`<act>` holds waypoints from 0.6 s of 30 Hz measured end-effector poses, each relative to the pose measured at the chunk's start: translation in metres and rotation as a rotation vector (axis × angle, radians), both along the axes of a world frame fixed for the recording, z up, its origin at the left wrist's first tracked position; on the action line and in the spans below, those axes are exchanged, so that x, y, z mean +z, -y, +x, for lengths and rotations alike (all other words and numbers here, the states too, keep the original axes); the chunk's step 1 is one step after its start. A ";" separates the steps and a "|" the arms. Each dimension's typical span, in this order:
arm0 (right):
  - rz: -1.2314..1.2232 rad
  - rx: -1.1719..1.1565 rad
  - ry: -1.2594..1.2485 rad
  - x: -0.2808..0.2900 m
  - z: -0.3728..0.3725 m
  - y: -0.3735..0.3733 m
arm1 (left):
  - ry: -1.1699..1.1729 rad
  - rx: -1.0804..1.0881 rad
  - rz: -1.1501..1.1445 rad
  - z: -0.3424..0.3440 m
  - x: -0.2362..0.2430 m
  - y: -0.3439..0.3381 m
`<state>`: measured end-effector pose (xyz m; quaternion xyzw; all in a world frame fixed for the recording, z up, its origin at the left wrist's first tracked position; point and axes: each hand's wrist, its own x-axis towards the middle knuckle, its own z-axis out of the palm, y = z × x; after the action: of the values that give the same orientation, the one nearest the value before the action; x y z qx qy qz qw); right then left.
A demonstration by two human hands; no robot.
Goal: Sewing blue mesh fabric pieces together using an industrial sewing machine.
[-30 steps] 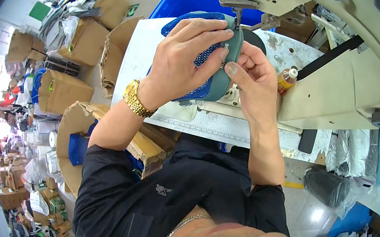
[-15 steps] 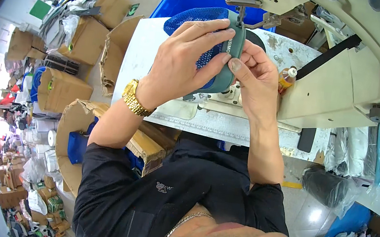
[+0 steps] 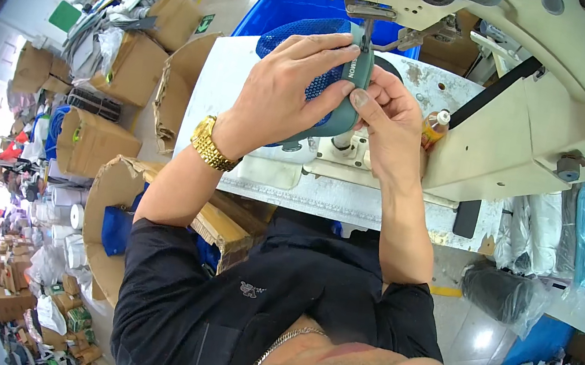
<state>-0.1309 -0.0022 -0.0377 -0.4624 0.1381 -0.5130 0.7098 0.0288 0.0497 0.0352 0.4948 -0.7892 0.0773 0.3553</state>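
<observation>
Left hand [image 3: 281, 100] and right hand [image 3: 388, 117] both clamp a tight grip on the teal-and-blue mesh shoe upper [image 3: 341, 85], held raised under the sewing machine [image 3: 513, 79] needle, above the desk [image 3: 248, 73].

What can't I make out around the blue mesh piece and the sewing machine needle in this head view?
- Needle tip: hidden behind the teal and blue mesh piece.
- Middle of that piece: covered by the left hand.
- Its right side: behind the right hand.
- Sewing machine top: cut off by the upper edge.
- Small bottle: partly behind the right hand.
- Blue bin: contents blocked by the table and hands.
</observation>
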 end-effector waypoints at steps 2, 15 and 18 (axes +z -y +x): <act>0.007 0.008 0.010 0.000 0.001 -0.002 | 0.015 -0.002 -0.005 0.002 0.002 0.000; 0.033 0.004 0.003 0.002 0.002 0.000 | 0.155 -0.006 0.004 0.006 0.011 0.000; 0.054 0.006 0.014 0.003 0.003 0.003 | 0.225 0.009 -0.011 0.006 0.012 -0.002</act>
<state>-0.1282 -0.0056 -0.0348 -0.4401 0.1454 -0.5101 0.7246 0.0348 0.0519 0.0467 0.4846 -0.8215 0.1383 0.2668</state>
